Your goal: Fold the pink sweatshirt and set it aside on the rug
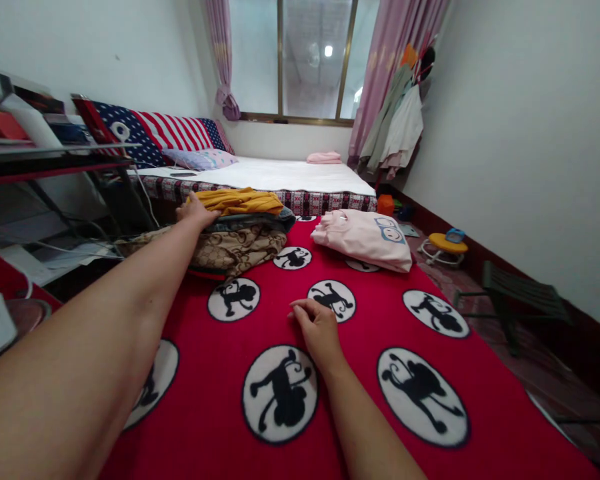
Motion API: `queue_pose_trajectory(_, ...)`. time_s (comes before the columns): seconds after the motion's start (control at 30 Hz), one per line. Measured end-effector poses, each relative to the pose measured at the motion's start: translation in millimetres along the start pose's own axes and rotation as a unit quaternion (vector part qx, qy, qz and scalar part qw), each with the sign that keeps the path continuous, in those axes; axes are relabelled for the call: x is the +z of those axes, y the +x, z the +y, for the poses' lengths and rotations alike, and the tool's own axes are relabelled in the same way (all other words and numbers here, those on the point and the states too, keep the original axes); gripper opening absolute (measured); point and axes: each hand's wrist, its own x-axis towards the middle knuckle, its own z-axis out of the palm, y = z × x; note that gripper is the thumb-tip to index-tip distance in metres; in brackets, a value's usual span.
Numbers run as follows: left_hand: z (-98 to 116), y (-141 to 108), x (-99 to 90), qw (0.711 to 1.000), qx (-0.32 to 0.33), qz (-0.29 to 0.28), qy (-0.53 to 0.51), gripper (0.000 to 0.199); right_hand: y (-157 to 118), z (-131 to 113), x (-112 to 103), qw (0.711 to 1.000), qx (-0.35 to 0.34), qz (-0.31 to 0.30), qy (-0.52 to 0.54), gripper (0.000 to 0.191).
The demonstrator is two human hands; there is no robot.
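My left hand [195, 211] reaches to the left end of a yellow garment [243, 200], which lies on top of a clothes pile; its fingers are mostly hidden behind the hand. Under the yellow cloth are a blue denim piece [245, 222] and a brown patterned garment [240, 250]. My right hand [317, 327] is over the red cloth with monkey circles [205, 373], fingers curled together, and whether anything is in them cannot be made out. A folded pink garment [363, 239] with a blue print lies at the far right of the cloth.
Beyond the cloth stands a bed [280, 175] with a pillow [200, 159]. A cluttered shelf [55, 160] is on the left. On the right are a dark folding stool [523, 293], a yellow round stool [447, 244] and hanging clothes [403, 127].
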Motion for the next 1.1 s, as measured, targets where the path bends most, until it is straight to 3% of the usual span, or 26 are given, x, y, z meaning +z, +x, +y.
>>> queue_pose_trajectory(0.1,-14,4,-3.7,0.998,0.041,-0.035,0.025,0.068,1,1,1,1.0,-0.002,0.003,-0.018,0.018)
queue_pose_trajectory(0.17,-19,-1,-9.5,0.997,0.066,-0.029,0.032,0.049,3,1,2,1.0,-0.01,0.004,-0.024,0.018)
queue_pose_trajectory(0.33,-7,-38,-44.3,0.989,0.144,0.021,0.038,0.044,8,2,0,0.999,-0.039,0.003,-0.02,0.019)
queue_pose_trajectory(0.43,10,-82,-77.1,0.969,0.239,0.047,0.034,0.045,9,0,-3,0.999,-0.044,0.015,0.021,0.021)
queue_pose_trajectory(0.5,17,-123,-95.5,0.955,0.294,0.032,0.03,0.039,10,-3,-6,0.997,-0.042,0.03,0.059,0.023)
queue_pose_trajectory(0.6,17,-196,-106.0,0.916,0.39,-0.091,0.013,0.029,9,-7,-14,0.988,-0.016,0.07,0.137,0.029)
queue_pose_trajectory(0.7,3,-260,-90.6,0.836,0.474,-0.27,-0.053,0.033,6,-10,-23,0.957,0.039,0.13,0.255,0.032)
queue_pose_trajectory(0.77,-6,-287,-68.2,0.821,0.495,-0.262,-0.111,0.031,-3,-13,-29,0.94,0.064,0.158,0.295,0.03)
queue_pose_trajectory(0.83,-14,-298,-41.5,0.845,0.481,-0.199,-0.125,0.039,-21,-17,-32,0.938,0.079,0.166,0.296,0.031)
queue_pose_trajectory(0.9,-18,-299,-16.6,0.874,0.442,-0.18,-0.089,0.051,-51,-20,-35,0.939,0.099,0.149,0.292,0.036)
queue_pose_trajectory(1.0,-19,-296,7.0,0.893,0.405,-0.198,-0.026,0.056,-121,-26,-41,0.957,0.124,0.059,0.256,0.045)
queue_pose_trajectory(1.1,-18,-295,13.2,0.898,0.397,-0.19,-0.006,0.061,-207,-34,-61,0.988,0.067,-0.117,0.08,0.04)
